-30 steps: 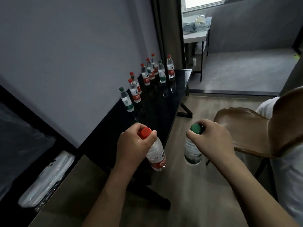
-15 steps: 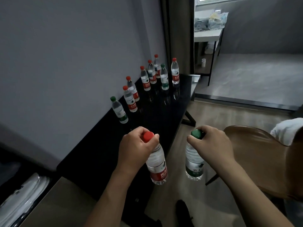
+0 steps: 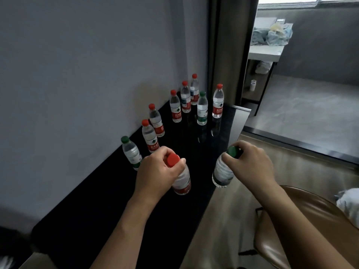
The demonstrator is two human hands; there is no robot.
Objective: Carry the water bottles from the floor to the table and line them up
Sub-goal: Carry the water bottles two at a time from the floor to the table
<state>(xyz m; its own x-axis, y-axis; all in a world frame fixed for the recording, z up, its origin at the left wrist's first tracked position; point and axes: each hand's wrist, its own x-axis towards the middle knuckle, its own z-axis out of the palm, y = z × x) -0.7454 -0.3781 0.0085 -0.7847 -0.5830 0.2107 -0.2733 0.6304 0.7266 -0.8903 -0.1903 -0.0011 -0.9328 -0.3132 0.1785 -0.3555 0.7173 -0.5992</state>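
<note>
Bottles hang by their necks, left hand [image 3: 157, 171] and right hand [image 3: 252, 164] gripping.

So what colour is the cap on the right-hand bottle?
Green cap, seen in the head view.

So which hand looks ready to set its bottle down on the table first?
Probably the left. The left hand holds its red-capped bottle over the black table, close to the bottles by the wall. The right hand holds the green-capped bottle at the table's edge, partly over the floor.
</note>
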